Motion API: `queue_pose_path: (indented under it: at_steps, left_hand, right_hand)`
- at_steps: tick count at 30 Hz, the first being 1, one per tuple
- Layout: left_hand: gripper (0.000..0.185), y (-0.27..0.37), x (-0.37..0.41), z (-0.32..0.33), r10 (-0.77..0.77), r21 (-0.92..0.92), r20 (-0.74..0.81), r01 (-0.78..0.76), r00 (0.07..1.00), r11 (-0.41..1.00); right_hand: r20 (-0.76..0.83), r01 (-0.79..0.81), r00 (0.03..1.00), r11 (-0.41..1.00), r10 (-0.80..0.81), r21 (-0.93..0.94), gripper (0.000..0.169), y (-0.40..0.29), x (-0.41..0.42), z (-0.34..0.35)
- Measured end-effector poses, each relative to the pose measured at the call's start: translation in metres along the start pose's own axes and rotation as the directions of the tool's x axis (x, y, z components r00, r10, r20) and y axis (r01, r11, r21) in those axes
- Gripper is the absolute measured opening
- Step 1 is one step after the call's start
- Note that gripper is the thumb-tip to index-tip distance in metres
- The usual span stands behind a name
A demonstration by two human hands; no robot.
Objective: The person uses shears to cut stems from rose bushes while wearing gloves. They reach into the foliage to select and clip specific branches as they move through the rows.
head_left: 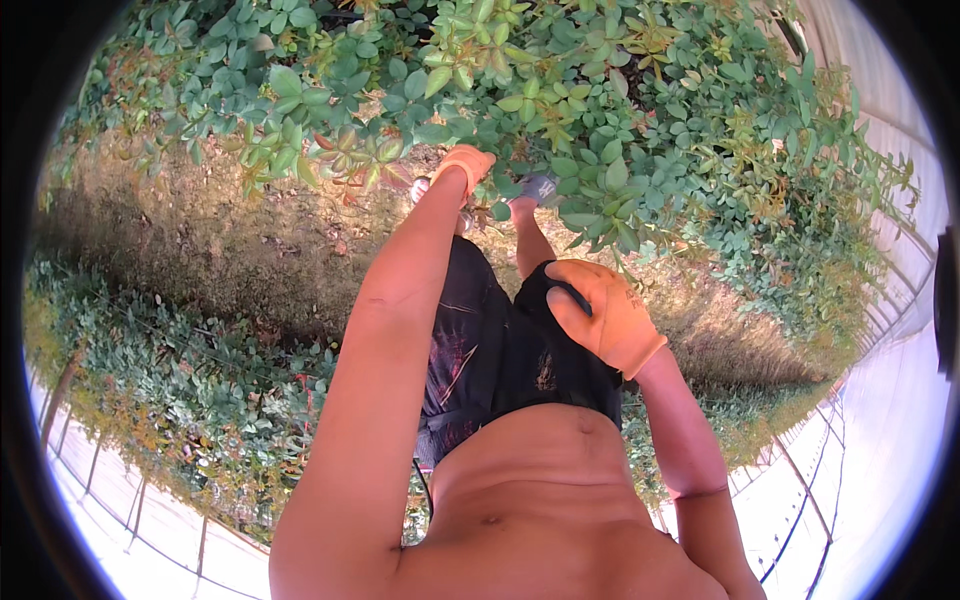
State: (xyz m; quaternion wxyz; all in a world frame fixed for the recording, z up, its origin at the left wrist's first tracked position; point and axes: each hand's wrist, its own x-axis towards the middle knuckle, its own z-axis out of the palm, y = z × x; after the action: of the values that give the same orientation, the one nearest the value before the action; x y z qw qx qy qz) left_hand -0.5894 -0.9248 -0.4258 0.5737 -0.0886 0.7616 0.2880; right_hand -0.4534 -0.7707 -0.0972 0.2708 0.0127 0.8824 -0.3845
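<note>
My left hand, in an orange work glove, reaches forward to the lower edge of leafy rose bushes. Its fingers are curled and partly turned from view, so whether they grip a stem is unclear. Green and reddish leaves hang just left of that hand. My right hand, gloved in the same orange, rests on the right leg of my dark shorts. Thumb and fingers stand apart there, with nothing seen between them. Some writing marks the back of this glove.
A grey shoe on my foot sits under the foliage. Dry, leaf-strewn soil forms a path between the bushes and another plant row behind me. Pale greenhouse sheeting with thin frame bars curves around the right side.
</note>
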Motion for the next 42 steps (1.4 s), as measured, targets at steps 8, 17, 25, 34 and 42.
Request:
queue_pose_path:
  at_steps: [8,17,25,34,42]
  left_hand:
    - [0.024,-0.078,0.025,0.01,0.46,-0.487,-0.028,-0.414,0.888,0.769]
    - [0.017,-0.138,0.067,0.073,0.807,-0.904,-0.172,0.235,0.566,-0.358]
    - [0.03,-0.112,0.146,0.12,0.392,-0.992,-0.1,-0.06,0.915,-0.113]
    - [0.041,-0.062,0.205,0.143,0.539,-0.961,-0.277,-0.227,0.795,-0.158]
    - [0.041,-0.049,0.204,0.106,0.475,-0.95,-0.204,-0.291,0.856,0.115]
  right_hand:
    - [-0.211,-0.262,0.957,0.901,0.197,-0.346,0.031,0.103,0.193,0.112]
    - [0.135,-0.393,0.827,0.731,0.546,-0.558,0.06,0.269,0.307,0.151]
    - [0.201,-0.263,0.883,0.802,0.425,-0.537,0.056,0.28,0.296,0.124]
    - [0.223,-0.273,0.873,0.815,0.433,-0.512,0.054,0.292,0.284,0.122]
    - [0.234,-0.274,0.867,0.813,0.44,-0.515,0.052,0.299,0.296,0.113]
